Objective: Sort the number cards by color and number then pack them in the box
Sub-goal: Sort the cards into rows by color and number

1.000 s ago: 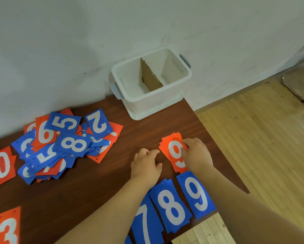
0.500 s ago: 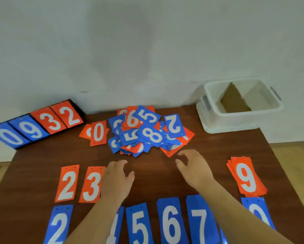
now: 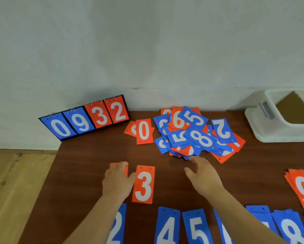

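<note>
Left hand [image 3: 117, 182] has shifted onto an orange card [image 3: 126, 170] before the pile [image 3: 191, 134], fingers relaxed and flat, while right hand [image 3: 203, 175], fingers spread, is at the pile's near edge (rows [image 3: 168, 224] part-sorted; pile and box [image 3: 264, 124], right of pile, outstanding).

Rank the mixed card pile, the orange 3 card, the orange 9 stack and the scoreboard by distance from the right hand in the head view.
1. mixed card pile, just ahead of the right hand
2. orange 3 card, to its left
3. orange 9 stack, at the right edge
4. scoreboard, far left by the wall
</note>
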Demonstrator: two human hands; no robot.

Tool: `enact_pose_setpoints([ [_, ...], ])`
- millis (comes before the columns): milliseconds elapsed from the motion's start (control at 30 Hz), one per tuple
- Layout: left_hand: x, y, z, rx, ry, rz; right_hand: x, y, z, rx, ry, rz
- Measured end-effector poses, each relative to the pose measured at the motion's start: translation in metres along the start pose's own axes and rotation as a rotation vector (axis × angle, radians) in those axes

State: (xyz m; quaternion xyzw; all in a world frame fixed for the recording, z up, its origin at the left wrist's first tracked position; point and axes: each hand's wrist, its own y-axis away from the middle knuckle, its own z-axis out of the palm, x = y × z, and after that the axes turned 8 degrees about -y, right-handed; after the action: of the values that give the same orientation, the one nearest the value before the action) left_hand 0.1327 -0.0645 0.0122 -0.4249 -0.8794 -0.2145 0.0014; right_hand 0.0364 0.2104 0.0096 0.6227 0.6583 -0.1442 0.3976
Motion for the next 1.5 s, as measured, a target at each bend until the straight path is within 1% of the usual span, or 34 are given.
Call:
enact_pose_setpoints([
  [133, -0.013, -0.025, -0.01, -0.006, -0.011, -0.002, -0.015, -0.004, 0.018, -0.009, 0.026, 0.048],
  [300, -0.002, -0.052, -0.013, -0.016, 0.034, -0.009, -0.023, -0.017, 0.024, -0.012, 0.071, 0.089],
  [467, 0.023, -0.083, -0.013, -0.073, 0.1, -0.052, -0.021, -0.044, 0.017, 0.031, 0.103, 0.126],
  [600, 0.054, -0.117, -0.012, -0.118, 0.116, -0.062, -0.009, -0.085, -0.001, 0.096, 0.121, 0.193],
  [700, 0.077, -0.142, -0.005, -0.141, 0.112, -0.062, 0.003, -0.119, -0.013, 0.123, 0.165, 0.211],
  [767, 0.091, -0.156, 0.002, -0.13, 0.085, -0.079, 0.011, -0.139, -0.016, 0.126, 0.225, 0.207],
  [867, 0.107, -0.169, 0.011, -0.106, 0.05, -0.098, 0.024, -0.159, -0.016, 0.085, 0.282, 0.23],
  [1033, 0.121, -0.176, 0.024, -0.071, -0.004, -0.134, 0.042, -0.17, -0.018, 0.071, 0.362, 0.26],
  [1133, 0.12, -0.176, 0.029, -0.07, 0.067, -0.154, 0.041, -0.169, -0.024, 0.085, 0.498, 0.287],
  [1200, 0.118, -0.175, 0.03, -0.071, 0.131, -0.158, 0.04, -0.165, -0.028, 0.099, 0.513, 0.296],
  [1267, 0.116, -0.173, 0.028, -0.064, 0.217, -0.136, 0.039, -0.159, -0.031, 0.123, 0.38, 0.292],
  [1367, 0.108, -0.162, 0.018, -0.035, 0.356, -0.069, 0.027, -0.144, -0.036, 0.171, 0.05, 0.262],
  [1433, 0.099, -0.148, 0.004, -0.015, 0.491, -0.035, 0.015, -0.126, -0.04, 0.201, -0.146, 0.25],
  [1500, 0.089, -0.129, -0.014, -0.023, 0.594, -0.006, 0.002, -0.103, -0.042, 0.219, -0.388, 0.258],
])
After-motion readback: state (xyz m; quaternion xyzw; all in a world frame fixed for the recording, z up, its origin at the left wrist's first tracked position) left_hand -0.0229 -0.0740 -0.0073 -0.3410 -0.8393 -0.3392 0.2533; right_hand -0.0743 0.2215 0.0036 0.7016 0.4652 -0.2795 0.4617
